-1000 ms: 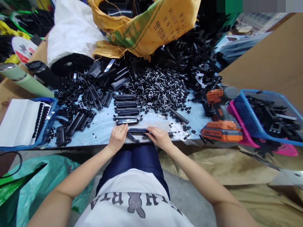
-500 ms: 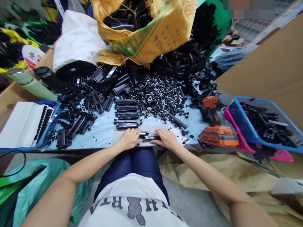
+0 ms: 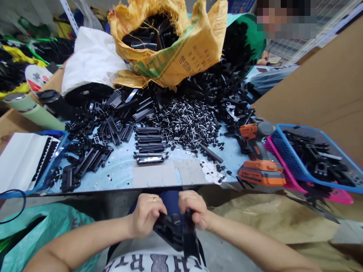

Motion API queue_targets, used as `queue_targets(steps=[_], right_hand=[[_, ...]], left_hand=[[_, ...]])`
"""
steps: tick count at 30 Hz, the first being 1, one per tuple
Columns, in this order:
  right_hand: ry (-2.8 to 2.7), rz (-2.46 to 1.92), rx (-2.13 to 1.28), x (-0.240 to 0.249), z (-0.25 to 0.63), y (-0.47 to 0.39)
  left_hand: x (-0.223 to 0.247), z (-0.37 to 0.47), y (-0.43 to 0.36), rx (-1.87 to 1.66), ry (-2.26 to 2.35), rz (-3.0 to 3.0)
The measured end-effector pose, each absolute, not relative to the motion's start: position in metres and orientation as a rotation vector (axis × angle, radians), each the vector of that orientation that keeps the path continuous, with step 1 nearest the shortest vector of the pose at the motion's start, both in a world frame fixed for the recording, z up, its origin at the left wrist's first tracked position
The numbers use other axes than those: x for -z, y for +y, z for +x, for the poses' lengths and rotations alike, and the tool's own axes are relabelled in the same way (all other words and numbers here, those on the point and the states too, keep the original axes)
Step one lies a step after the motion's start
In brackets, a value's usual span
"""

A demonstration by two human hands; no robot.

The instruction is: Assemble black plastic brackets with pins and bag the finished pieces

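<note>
Off the table's front edge, above my lap, a black hinged plastic part (image 3: 171, 231) is bent into a V. My left hand (image 3: 148, 214) is closed round the end of its left arm. Its right arm (image 3: 191, 238) is gripped by my right hand (image 3: 195, 208), fingers curled over the top. The arms point down toward my shirt; their exact shape is blurred. On the table in front of my hands lies a grey cardboard pad (image 3: 154, 175). Just behind it several similar long black parts (image 3: 150, 147) are stacked in a row.
Black pins with metal shafts (image 3: 193, 122) are heaped mid-table. An orange cordless drill (image 3: 262, 172) stands right, beside a blue basket (image 3: 317, 181) of black parts. Loose black pieces (image 3: 92, 160) lie left. A yellow sack (image 3: 195, 56) is behind. Another person's hand (image 3: 263, 58) shows far right.
Both hands have lifted the black part off the pad and drawn it back over my lap. It was lying low on the pad and is now folded into a V. The view has tilted slightly.
</note>
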State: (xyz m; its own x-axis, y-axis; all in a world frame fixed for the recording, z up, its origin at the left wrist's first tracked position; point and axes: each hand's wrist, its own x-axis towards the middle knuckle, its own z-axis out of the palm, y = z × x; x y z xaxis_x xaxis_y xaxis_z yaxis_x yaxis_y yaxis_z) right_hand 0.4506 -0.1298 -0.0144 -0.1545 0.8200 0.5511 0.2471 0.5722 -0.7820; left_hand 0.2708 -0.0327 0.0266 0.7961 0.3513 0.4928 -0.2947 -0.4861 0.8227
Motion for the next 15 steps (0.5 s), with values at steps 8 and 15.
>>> queue_targets(steps=[8,15], right_hand=[[-1.258,-1.38,-0.103,0.069,0.413,-0.078],[-0.927,-2.264,0.687,-0.004,0.642,-0.127]], left_hand=[[0.02,0.291,-0.035,-1.246,0.029,2.308],[0.063,0.29,0.05,-1.021,0.272,2.964]])
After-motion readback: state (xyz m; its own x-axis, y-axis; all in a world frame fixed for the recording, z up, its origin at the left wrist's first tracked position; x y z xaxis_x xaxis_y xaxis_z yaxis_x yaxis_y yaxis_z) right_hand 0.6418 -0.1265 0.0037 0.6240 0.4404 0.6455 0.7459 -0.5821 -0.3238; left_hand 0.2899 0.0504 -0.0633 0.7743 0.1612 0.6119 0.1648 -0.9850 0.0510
